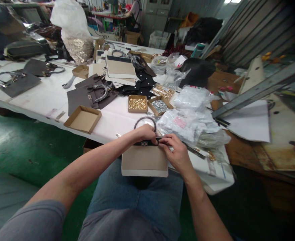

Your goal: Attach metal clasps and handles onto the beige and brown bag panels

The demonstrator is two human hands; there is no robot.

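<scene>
A beige bag panel (pixel 143 159) with a black top strip and a small metal fitting leans over my lap at the table's front edge. Its dark round handle (pixel 145 118) stands up behind the strip. My left hand (pixel 148 133) is closed over the panel's top edge, thumb pressing the black strip. At the top right corner my right hand (pixel 175 150) pinches the edge between thumb and fingers. Any small part between those fingertips is hidden. Beyond the panel are a cardboard tray of gold-coloured small parts (pixel 137 104) and one of silver-coloured parts (pixel 159 105).
An open cardboard tray (pixel 83 119) sits on the white table (pixel 112 120) to the left. Grey bag pieces (pixel 79 97) with handles and stacked beige panels (pixel 121 68) lie farther back. Plastic bags (pixel 185 117) crowd the right side, near a slanted metal bar (pixel 260 87). Another person (pixel 136 15) is at the back.
</scene>
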